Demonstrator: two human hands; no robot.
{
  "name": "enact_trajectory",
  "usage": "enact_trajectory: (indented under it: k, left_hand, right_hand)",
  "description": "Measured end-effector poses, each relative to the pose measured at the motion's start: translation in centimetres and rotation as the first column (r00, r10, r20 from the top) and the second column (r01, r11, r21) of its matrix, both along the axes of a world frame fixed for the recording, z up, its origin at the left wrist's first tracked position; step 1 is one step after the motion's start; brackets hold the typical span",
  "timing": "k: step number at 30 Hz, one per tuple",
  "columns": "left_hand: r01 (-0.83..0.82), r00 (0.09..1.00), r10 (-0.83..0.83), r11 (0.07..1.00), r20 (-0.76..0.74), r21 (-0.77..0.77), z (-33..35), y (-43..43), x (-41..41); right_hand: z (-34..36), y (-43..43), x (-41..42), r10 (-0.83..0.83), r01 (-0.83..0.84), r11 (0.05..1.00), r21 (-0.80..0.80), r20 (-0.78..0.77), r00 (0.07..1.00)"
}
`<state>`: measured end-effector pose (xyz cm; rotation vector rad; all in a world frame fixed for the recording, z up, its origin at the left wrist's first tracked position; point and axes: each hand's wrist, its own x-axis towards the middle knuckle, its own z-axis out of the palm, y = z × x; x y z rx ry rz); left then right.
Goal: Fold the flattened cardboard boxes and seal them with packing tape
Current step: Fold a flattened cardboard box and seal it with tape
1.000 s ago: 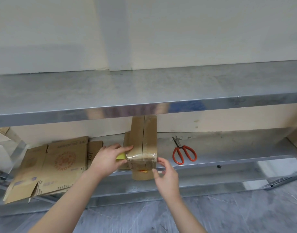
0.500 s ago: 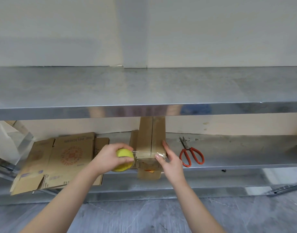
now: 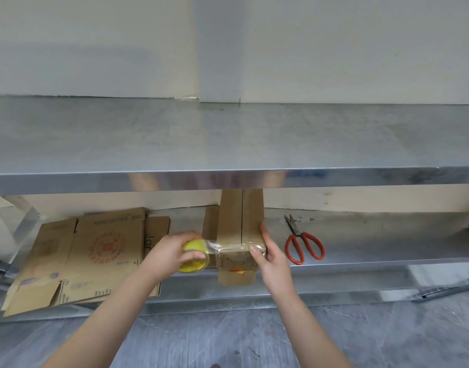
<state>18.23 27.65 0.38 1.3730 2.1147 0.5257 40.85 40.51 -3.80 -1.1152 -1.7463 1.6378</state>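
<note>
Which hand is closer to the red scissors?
Right. The right hand presses the right side of the folded box, just left of the scissors; the left hand grips the tape roll on the box's other side.

Your left hand grips the yellow-cored clear tape roll, its strip stretched over the folded brown cardboard box; your right hand steadies the box's right side.
</note>
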Motion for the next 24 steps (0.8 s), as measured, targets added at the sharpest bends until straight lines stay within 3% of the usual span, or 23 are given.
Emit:
enact_trajectory:
  k: [3,9,13,19,24]
  left_hand:
    - [0.089,0.977,-0.100,0.994,-0.190,-0.069,-1.6,-0.1,-0.6]
    - [0.040,0.999,-0.042,0.998,0.034,0.052,-0.2,-0.2,-1.3]
    - [0.066,0.998,-0.066,0.995,0.000,0.073,0.1,-0.3,-1.3]
    - [0.070,0.995,-0.065,0.996,-0.072,0.063,0.1,0.6,-0.3]
    - [0.010,0.994,-0.001,0.996,-0.105,0.086,0.4,1.0,0.7]
  right_hand:
    - [0.0,-0.1,-0.1,0.016,-0.016,1.000,0.001,0.003,1.000]
    - [0.3,0.0,0.0,0.023,-0.024,1.000,-0.008,-0.022,0.999]
    - [0.7,0.0,-0.1,0.032,-0.032,0.999,0.018,0.003,0.999]
    - [0.8,0.7,2.9,0.098,-0.155,0.956,0.251,0.225,0.969]
    - [-3.0,4.8,8.3,-0.094,-0.306,0.774,0.555,0.578,0.810]
